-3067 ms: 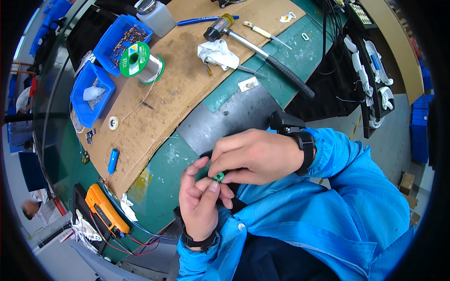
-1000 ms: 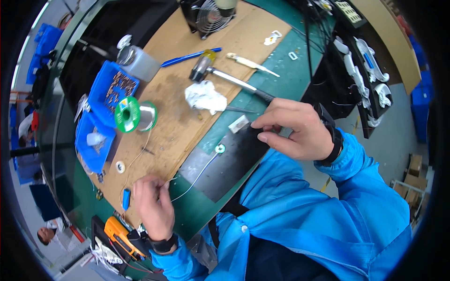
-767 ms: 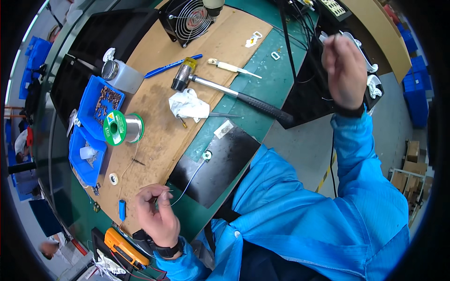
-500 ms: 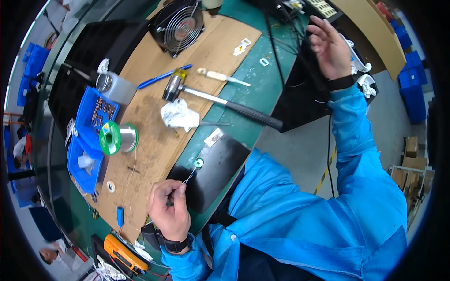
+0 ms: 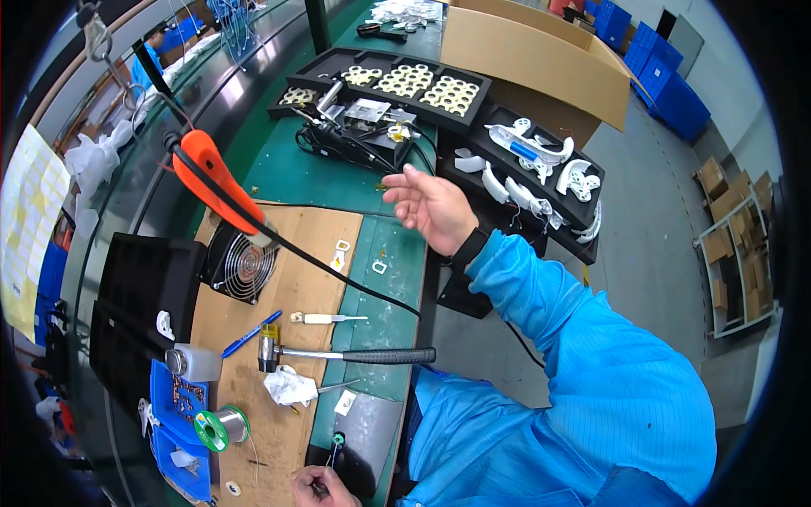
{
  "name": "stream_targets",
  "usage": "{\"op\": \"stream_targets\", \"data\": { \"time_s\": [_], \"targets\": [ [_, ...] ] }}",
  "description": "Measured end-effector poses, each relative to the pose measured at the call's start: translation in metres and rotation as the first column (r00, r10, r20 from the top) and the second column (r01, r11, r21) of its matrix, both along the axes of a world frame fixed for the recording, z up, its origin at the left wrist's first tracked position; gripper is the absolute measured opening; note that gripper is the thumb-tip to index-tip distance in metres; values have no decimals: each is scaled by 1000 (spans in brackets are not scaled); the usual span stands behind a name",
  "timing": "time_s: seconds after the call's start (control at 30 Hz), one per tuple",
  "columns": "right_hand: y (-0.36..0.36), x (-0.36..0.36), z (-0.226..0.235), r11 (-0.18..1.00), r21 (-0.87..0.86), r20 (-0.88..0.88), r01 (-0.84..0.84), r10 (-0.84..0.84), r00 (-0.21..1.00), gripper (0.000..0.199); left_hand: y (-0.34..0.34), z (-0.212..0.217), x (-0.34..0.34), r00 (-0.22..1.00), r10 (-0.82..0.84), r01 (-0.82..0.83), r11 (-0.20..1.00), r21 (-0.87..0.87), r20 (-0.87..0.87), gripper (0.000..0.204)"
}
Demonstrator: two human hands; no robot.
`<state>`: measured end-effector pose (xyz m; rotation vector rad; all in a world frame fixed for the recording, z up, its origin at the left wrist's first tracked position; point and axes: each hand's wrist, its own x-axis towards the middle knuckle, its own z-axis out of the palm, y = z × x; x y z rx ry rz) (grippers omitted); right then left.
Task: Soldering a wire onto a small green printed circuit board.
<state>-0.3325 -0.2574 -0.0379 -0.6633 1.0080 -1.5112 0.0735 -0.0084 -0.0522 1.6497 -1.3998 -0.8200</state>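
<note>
the left hand (image 5: 323,488), at the bottom edge, has its fingertips together, apparently pinching a thin lead (image 5: 333,459). at about one o'clock from it, a small green part (image 5: 339,438) sits at or just over the dark mat (image 5: 378,419). lead and part are already brought together; whether they are fixed is too small to tell. at ten o'clock, the solder spool (image 5: 234,425) has no hand on it; a white cloth (image 5: 289,385) at eleven and a hammer (image 5: 384,356) at twelve also lie untouched. farther out at one o'clock, the right hand (image 5: 435,215) is empty, fingers loosely apart, with a black device (image 5: 340,147) at its ten o'clock, not yet grasped.
</note>
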Motion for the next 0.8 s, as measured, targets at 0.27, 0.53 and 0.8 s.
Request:
{"op": "stream_targets", "data": {
  "time_s": [0.27,0.53,0.8],
  "targets": [
    [-77,34,-8,976,53,606,213,-201,770,60,-12,-2,-10,999,-20,20,1000,12,-30,8],
    [-108,49,11,892,-141,333,429,-365,869,31,-5,6,-8,998,-14,15,1000,3,-60,9],
    [-53,95,7,943,-321,-117,84,-128,985,31,-13,5,-14,1000,26,-25,996,-91,9,11]
  ]
}}
